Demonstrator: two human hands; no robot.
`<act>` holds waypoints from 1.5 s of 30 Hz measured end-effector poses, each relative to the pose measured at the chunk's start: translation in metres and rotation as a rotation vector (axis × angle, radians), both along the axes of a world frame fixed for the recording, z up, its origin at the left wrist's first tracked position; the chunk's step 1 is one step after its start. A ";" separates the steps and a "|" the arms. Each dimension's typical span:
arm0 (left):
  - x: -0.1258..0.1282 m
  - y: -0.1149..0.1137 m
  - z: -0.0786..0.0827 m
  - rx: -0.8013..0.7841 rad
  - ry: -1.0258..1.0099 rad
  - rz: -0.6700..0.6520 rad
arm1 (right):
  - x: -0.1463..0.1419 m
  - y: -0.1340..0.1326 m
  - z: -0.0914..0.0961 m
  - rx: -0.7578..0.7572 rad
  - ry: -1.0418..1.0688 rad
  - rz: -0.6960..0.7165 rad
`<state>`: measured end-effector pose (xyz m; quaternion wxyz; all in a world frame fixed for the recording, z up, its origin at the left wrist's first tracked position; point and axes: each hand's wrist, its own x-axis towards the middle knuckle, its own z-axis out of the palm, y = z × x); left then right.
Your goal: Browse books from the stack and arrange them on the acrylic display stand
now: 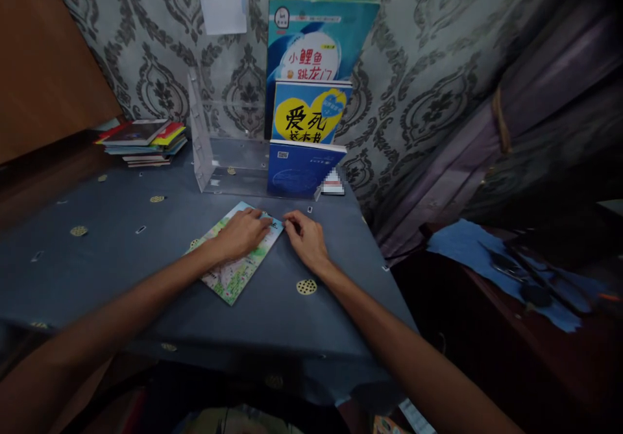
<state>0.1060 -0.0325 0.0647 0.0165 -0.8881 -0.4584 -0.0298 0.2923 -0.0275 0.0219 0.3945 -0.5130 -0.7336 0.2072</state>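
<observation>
Steadying seems the step: left hand [243,233] lies flat, grip spread, on the booklet [244,266] on the bench [121,246]; right hand [307,241] curls at its right corner, pinching or not I cannot tell. Shifting it calls for an edge hold.

The left forearm [160,285] and right forearm [379,324] are showing bare at lower left and lower right, tapering toward slim wrists. Left hand [243,233] and right hand [307,242] are showing bare at centre. Dim clothing [238,421], bottom centre, is displaying yellowish-green.
</observation>
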 end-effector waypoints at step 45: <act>0.027 -0.025 0.005 -0.005 0.161 0.057 | 0.004 -0.015 0.007 0.066 0.057 0.101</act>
